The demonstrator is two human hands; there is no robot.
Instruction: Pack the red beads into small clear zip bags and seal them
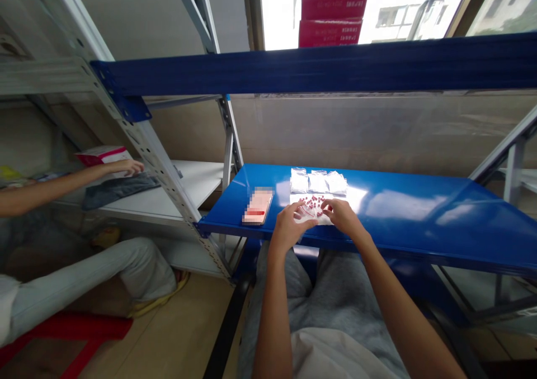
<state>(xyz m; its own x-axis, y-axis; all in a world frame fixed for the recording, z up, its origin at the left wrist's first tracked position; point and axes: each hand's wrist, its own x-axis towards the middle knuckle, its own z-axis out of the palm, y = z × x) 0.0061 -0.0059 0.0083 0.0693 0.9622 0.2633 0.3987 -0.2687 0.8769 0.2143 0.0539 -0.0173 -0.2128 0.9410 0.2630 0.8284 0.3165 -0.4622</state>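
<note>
Reference: dial centred on the sheet [328, 221], 12 o'clock pointing away from the person.

Work status, left to right. Phone [258, 207]: flat on the blue table [411, 200] at 9 o'clock, set aside from the work. Packets [319, 181]: three side-by-side groups from 11 to 1 o'clock, just beyond the sheet; judged to be the finished portion, though their contents cannot be read. Beads [315, 200]: small, red, loose and scattered over the sheet, mainly toward 12 o'clock; judged to be the portion left. What appears to be a clear bag [305, 213] lies at the sheet's left side; its fill cannot be confirmed. The work is therefore judged to be partway through.

Hand status. Left hand [289, 225]: at 8 o'clock, thumb and fingertips moderately apart, touching the bag area; a firm grip cannot be verified. Right hand [339, 214]: at 3 o'clock, thumb and forefinger close together in a narrow pinch beside the beads; whether a bead is held cannot be determined.
</note>
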